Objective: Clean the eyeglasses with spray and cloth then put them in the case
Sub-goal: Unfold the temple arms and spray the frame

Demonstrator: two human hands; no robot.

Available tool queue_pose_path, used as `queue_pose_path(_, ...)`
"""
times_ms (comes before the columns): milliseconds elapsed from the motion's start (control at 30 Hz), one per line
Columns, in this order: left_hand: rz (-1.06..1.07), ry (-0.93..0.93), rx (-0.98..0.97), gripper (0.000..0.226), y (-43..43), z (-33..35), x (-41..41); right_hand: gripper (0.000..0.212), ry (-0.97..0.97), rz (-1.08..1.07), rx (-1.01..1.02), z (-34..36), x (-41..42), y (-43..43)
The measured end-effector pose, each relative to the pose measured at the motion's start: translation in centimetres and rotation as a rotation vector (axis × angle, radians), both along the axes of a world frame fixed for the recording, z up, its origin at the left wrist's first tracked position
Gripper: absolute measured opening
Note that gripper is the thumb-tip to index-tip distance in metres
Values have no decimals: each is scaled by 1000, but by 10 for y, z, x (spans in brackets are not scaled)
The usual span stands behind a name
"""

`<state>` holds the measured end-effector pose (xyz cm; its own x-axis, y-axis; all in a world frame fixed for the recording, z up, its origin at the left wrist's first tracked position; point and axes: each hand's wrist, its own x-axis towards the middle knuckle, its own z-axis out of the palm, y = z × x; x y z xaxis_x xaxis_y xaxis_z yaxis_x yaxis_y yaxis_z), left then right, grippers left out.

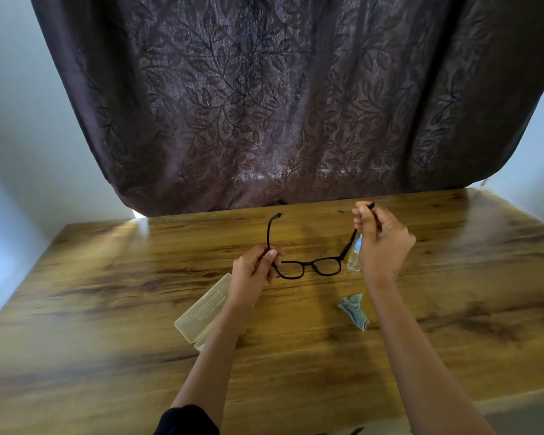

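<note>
Head view: wooden table point(107, 309), dark leaf-patterned curtain point(264, 105) hanging behind its far edge, pale walls to either side.

Black-framed eyeglasses point(308, 266) held up over the middle of the table, temples unfolded and pointing away from the person, lenses facing back toward the camera. Left hand point(253, 271) pinches the left temple close to the hinge, thumb and fingers closed on it; the rest of that temple rises free above the hand. Right hand point(382, 243) closed around the right temple nearer its tip, the tip poking out above the fingers.

Small clear spray bottle point(355, 257) stands on the table just beside the right hand, partly hidden by it and by the right temple.

Pale translucent case point(201, 307) lies on the table under the left forearm, lid open; nothing seen inside.

Light blue cloth point(355, 310) lies crumpled on the table, between the forearms, nearer the right one, apart from the glasses.

Black sleeve point(186, 422) at the left upper arm, bottom edge of view
</note>
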<state>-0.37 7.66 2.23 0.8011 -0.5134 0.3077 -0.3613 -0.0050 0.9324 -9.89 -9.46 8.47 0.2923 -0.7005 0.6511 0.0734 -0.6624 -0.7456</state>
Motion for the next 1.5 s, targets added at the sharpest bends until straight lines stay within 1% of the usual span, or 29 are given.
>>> queue_pose_path(100,38,-13,-3,24,-3,0,1,27,-9,9,25,0,-1,-1)
queue_pose_path(267,92,-30,23,23,-5,-4,1,24,-89,51,56,1,-3,-2)
queue_pose_path(433,147,-116,108,7,-10,-5,1,21,-128,64,73,2,-1,-5)
queue_pose_path(533,198,-117,129,7,-14,-6,4,21,-135,72,78,1,1,-7)
queue_pose_path(633,255,-110,187,17,-18,-9,8,22,-133,79,73,0,2,-10)
queue_pose_path(767,285,-182,341,34,-23,-11,12,22,-134,103,94,-2,6,-14)
queue_pose_path(900,354,-205,436,42,-32,-7,13,22,-136,186,134,-4,10,-20)
queue_pose_path(1000,430,-199,471,46,-40,-7,17,25,-69,228,123,-3,10,-26)
queue_pose_path(1067,477,-191,467,47,-43,-10,21,29,-6,217,77,-4,8,-34)
queue_pose_path(1167,519,-165,458,44,-49,-12,23,30,17,120,67,-13,5,-50)
queue_pose_path(1267,532,-160,461,39,-55,-12,21,28,22,5,130,-31,-1,-64)
queue_pose_path(1367,544,-147,458,36,-61,-12,18,33,184,0,252,-57,-7,-74)
queue_pose_path(1500,550,-138,456,36,-68,-12,15,50,519,75,288,-85,-9,-75)
